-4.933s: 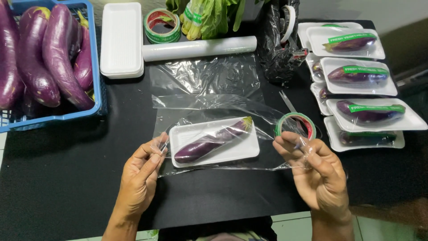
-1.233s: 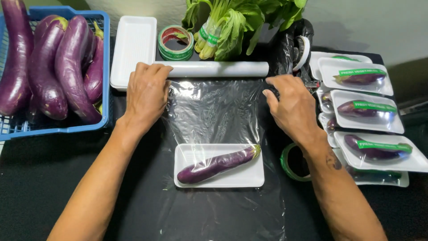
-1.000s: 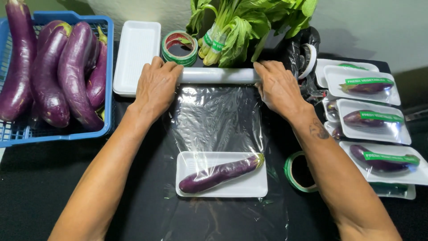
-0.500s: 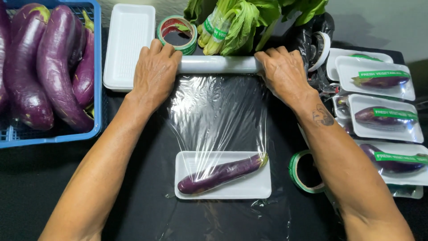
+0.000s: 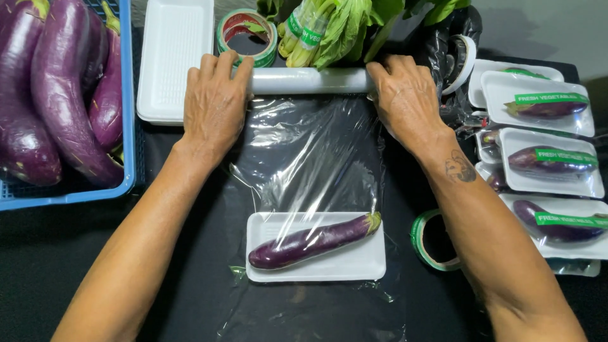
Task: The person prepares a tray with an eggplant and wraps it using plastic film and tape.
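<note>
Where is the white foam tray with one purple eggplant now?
In the head view, the white foam tray lies low at centre on the clear plastic film, between both forearms, left of a green tape roll.

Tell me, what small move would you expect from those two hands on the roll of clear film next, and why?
Probably tearing the film off at the roll. Left hand and right hand grip its ends, and the stretched film already covers the eggplant on its white tray.

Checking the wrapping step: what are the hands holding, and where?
Both hands, left hand and right hand, grip the cling-film roll at its two ends.
</note>
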